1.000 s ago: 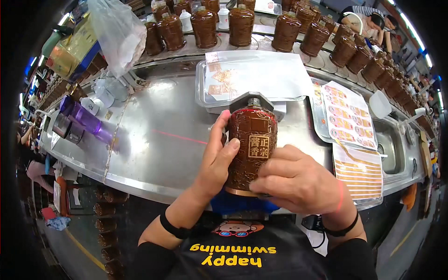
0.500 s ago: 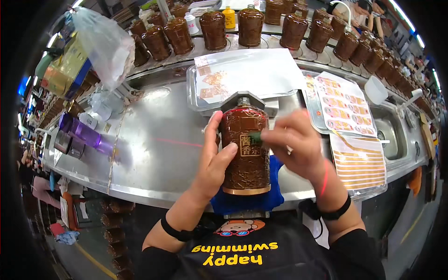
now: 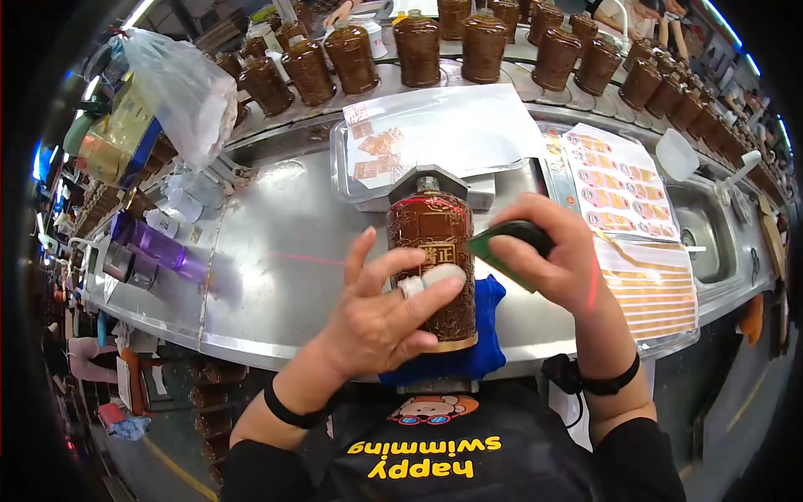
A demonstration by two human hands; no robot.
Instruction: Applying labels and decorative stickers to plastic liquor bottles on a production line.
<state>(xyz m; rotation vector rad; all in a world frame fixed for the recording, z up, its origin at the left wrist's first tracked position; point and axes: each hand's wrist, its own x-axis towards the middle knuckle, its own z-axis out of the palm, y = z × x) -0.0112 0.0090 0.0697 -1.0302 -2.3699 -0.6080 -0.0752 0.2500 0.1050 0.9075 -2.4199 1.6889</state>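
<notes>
A brown glass bottle (image 3: 429,222) with a textured surface and a gold base rim lies tilted in front of me, its neck pointing away. Gold characters sit on its front. My left hand (image 3: 381,314) curves over the lower front and grips it, thumb and a finger across the characters and another finger raised. White coverings show on its fingers. My right hand (image 3: 548,251) is closed around a dark green flat scraper (image 3: 512,255), whose tip points at the bottle's right side by the characters. A blue cloth (image 3: 489,318) lies under the bottle; a dark angular holder (image 3: 401,186) surrounds its neck.
Behind the bottle lies a tray with a white sheet (image 3: 468,125) of gold stickers. Label sheets (image 3: 619,184) and gold strips (image 3: 644,284) are at right, beside a sink (image 3: 711,243). Brown bottles (image 3: 418,50) line the far conveyor. A purple bottle (image 3: 155,243) and plastic bag (image 3: 180,92) are left.
My left hand has moved from the bottle's left side across its front, over the characters. My right hand has drawn slightly right, showing the scraper clearly. The conveyor bottles have shifted.
</notes>
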